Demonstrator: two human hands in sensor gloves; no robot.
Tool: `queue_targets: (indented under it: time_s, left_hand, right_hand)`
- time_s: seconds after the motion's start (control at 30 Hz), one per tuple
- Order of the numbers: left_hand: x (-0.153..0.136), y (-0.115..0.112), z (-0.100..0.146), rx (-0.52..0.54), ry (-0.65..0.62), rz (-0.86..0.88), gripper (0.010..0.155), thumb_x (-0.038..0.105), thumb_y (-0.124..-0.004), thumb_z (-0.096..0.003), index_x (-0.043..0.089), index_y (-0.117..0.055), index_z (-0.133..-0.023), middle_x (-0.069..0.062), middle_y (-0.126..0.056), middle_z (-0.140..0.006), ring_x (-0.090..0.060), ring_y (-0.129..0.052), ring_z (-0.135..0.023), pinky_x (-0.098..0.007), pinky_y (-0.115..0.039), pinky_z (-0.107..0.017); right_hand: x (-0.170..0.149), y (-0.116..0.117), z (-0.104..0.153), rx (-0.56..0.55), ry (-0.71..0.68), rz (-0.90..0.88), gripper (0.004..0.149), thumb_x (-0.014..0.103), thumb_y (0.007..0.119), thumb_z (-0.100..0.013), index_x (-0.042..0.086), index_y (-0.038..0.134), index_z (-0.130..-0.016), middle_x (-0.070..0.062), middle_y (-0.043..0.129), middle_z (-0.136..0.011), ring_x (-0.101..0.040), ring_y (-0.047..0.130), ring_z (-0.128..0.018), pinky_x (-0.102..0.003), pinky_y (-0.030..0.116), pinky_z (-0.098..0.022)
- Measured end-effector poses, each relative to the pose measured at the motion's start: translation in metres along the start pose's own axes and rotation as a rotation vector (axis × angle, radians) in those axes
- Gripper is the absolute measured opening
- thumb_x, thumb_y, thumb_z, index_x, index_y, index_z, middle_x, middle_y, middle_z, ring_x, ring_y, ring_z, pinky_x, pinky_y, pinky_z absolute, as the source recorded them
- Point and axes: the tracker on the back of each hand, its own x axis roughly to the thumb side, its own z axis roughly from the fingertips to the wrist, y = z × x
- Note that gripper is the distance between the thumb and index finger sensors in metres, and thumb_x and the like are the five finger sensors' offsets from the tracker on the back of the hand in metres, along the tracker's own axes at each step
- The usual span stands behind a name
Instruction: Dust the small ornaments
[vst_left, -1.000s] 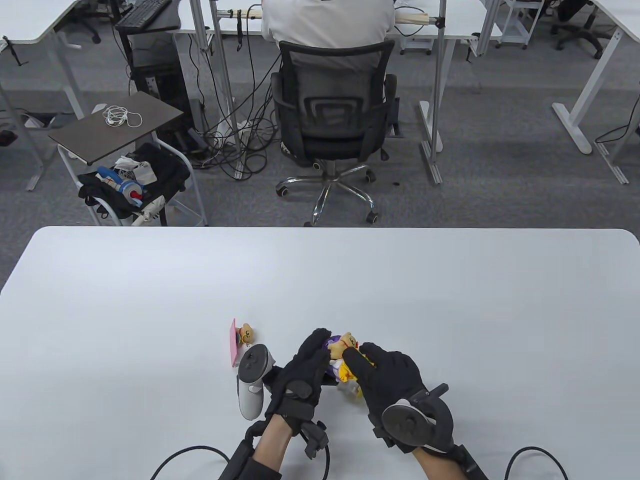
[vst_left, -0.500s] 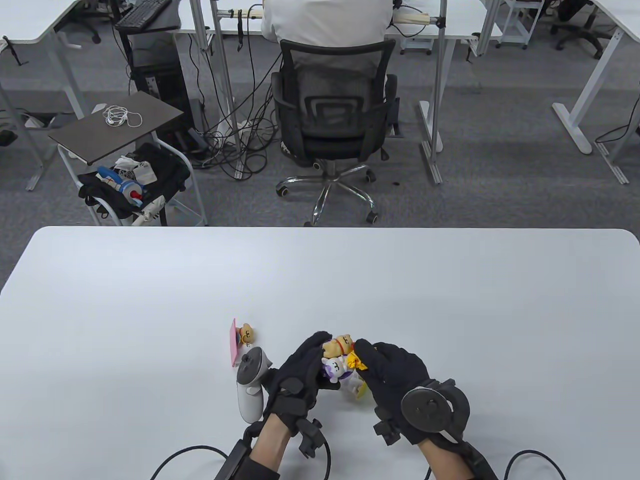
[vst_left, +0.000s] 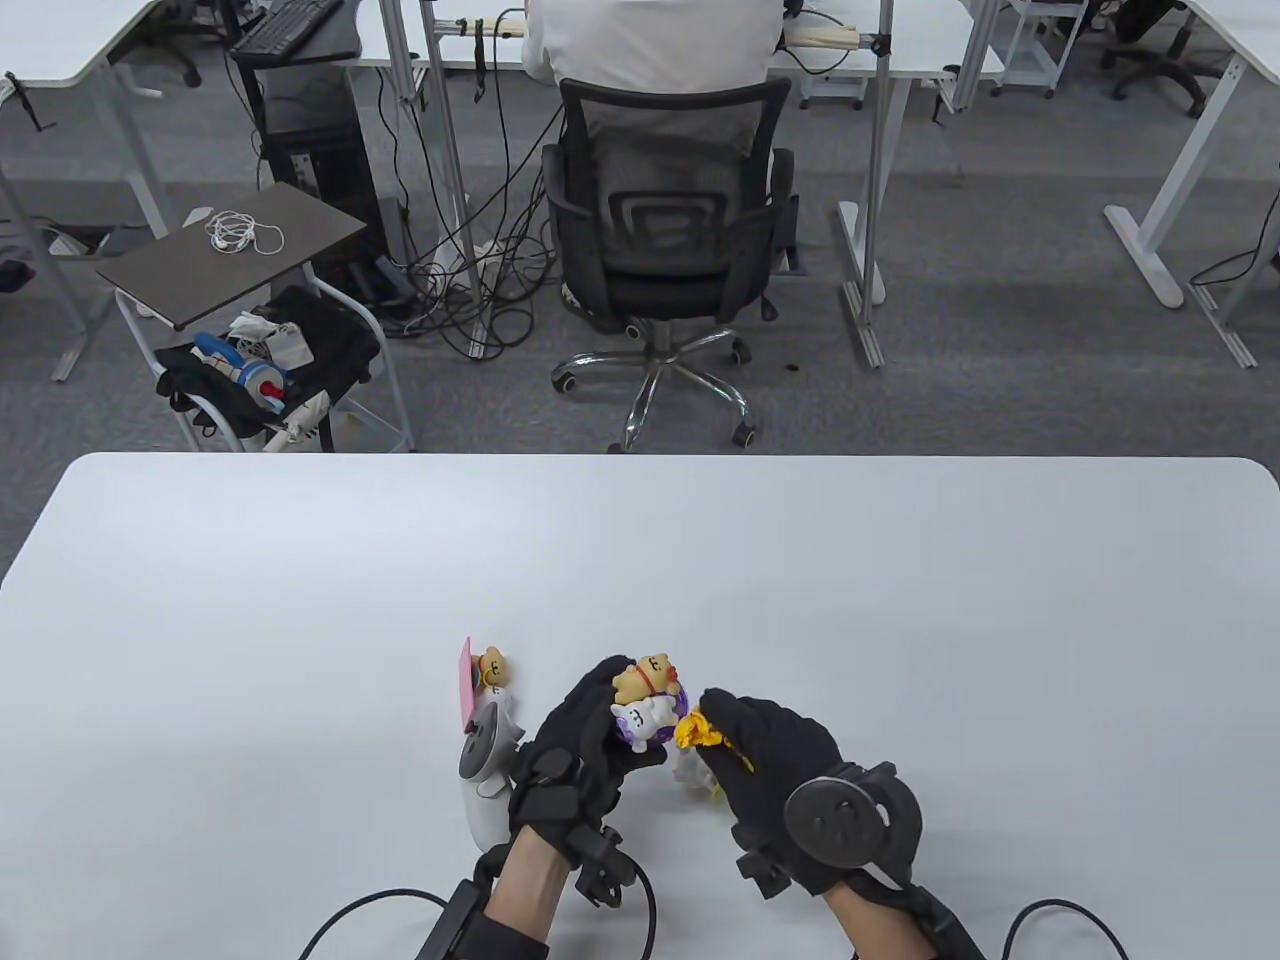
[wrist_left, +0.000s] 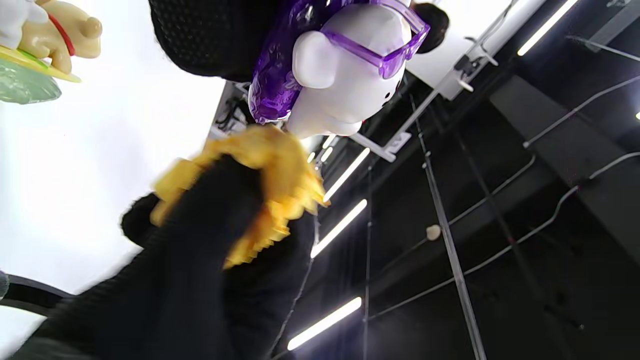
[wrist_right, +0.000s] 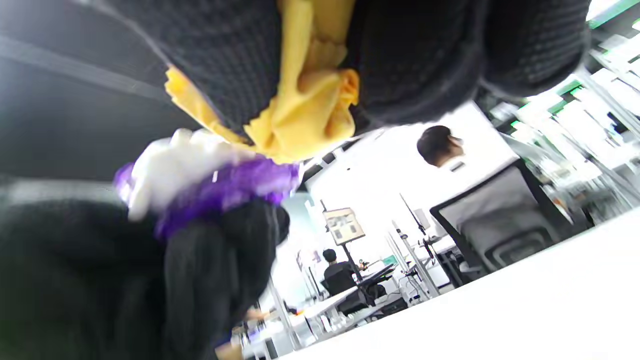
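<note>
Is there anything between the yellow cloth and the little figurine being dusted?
Nothing visible. The right hand pinches the yellow cloth right beside the purple-and-white figurine, which the left hand holds up off the table.

We see the table view bright and sharp, lit evenly from overhead, with soft shadows. Both wrist views blur; the ceiling strip lights (wrist_left: 340, 227) glare.

Ornament under the right grip (vst_left: 765, 765): mostly covered, only a pale bit (vst_left: 690, 772) shows, can't ID it. Yellow cloth (vst_left: 697, 728) mostly buried in that grip's fingers. Right wrist view is motion-blurred; purple figure (wrist_right: 210, 185) smeared there. Figure base hidden inside left grip (vst_left: 585, 745). Small bear (vst_left: 492, 667) beyond the left grip too small for detail.
</note>
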Motion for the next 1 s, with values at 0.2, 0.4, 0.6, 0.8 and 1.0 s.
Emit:
queue_targets:
  time_s: [0.2,0.4,0.6,0.8,1.0]
  left_hand:
    - [-0.006,-0.021,-0.009,-0.128,0.032,-0.007,0.055,0.038,-0.051,-0.0596,0.018,-0.037,-0.109,-0.012,-0.077,-0.091,-0.033,-0.081,-0.079,-0.038,-0.08,-0.056]
    - [0.0,-0.012,-0.002,-0.069,-0.005,0.023,0.054,0.039,-0.049,-0.0599,0.02,-0.036,-0.109,-0.012,-0.075,-0.091,-0.032,-0.079,-0.081,-0.038,-0.079,-0.059]
    - [-0.004,-0.002,0.001,0.004,-0.001,0.075,0.055,0.039,-0.048,-0.0601,0.021,-0.032,-0.109,-0.009,-0.073,-0.094,-0.031,-0.078,-0.084,-0.036,-0.08,-0.061]
    - [-0.009,-0.01,-0.004,-0.019,0.007,0.101,0.055,0.04,-0.048,-0.0601,0.021,-0.033,-0.109,-0.009,-0.074,-0.093,-0.03,-0.079,-0.081,-0.033,-0.081,-0.058]
    - [-0.005,0.001,0.001,0.053,-0.009,0.116,0.055,0.04,-0.047,-0.0601,0.021,-0.029,-0.109,-0.007,-0.072,-0.095,-0.027,-0.079,-0.084,-0.032,-0.082,-0.06]
  right_hand:
    - [-0.01,-0.011,0.003,-0.025,0.146,-0.17,0.05,0.036,0.084,-0.049,0.015,0.078,-0.094,-0.016,0.09,-0.072,-0.019,0.095,-0.037,-0.05,0.082,-0.045]
    - [0.004,-0.003,0.008,0.001,0.017,-0.078,0.049,0.037,0.086,-0.048,0.014,0.083,-0.091,-0.016,0.091,-0.068,-0.018,0.095,-0.034,-0.05,0.083,-0.044]
    - [0.015,0.004,0.009,0.038,-0.055,0.022,0.048,0.037,0.089,-0.047,0.017,0.085,-0.09,-0.015,0.093,-0.068,-0.019,0.096,-0.035,-0.051,0.083,-0.045]
    - [0.017,0.002,0.012,0.008,-0.011,-0.068,0.049,0.035,0.086,-0.048,0.017,0.08,-0.093,-0.016,0.089,-0.071,-0.021,0.095,-0.038,-0.052,0.081,-0.047]
    - [0.024,0.005,0.014,0.025,-0.113,0.059,0.049,0.035,0.089,-0.047,0.018,0.082,-0.092,-0.015,0.089,-0.073,-0.023,0.096,-0.042,-0.054,0.08,-0.049]
